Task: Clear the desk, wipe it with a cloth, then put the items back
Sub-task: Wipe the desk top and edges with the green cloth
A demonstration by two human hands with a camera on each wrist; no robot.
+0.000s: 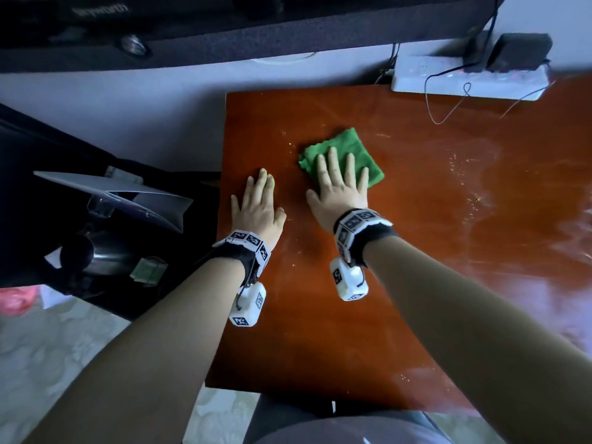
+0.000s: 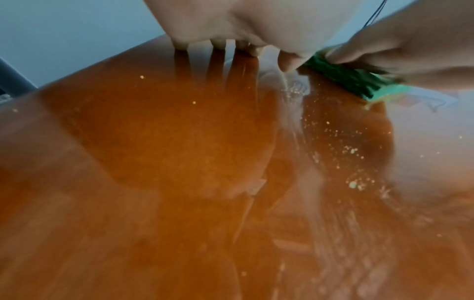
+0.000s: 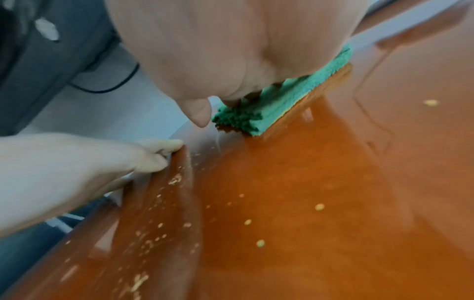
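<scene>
The green cloth (image 1: 344,155), folded, lies on the far left part of the desk (image 1: 400,267) under the right hand (image 1: 339,187), which presses it flat with straight, spread fingers. The left hand (image 1: 258,206) rests palm down just left of it, fingers straight, near the desk's left edge. Pale crumbs (image 3: 319,207) dot the glossy wood. A white power strip (image 1: 467,78) sits at the far edge.
</scene>
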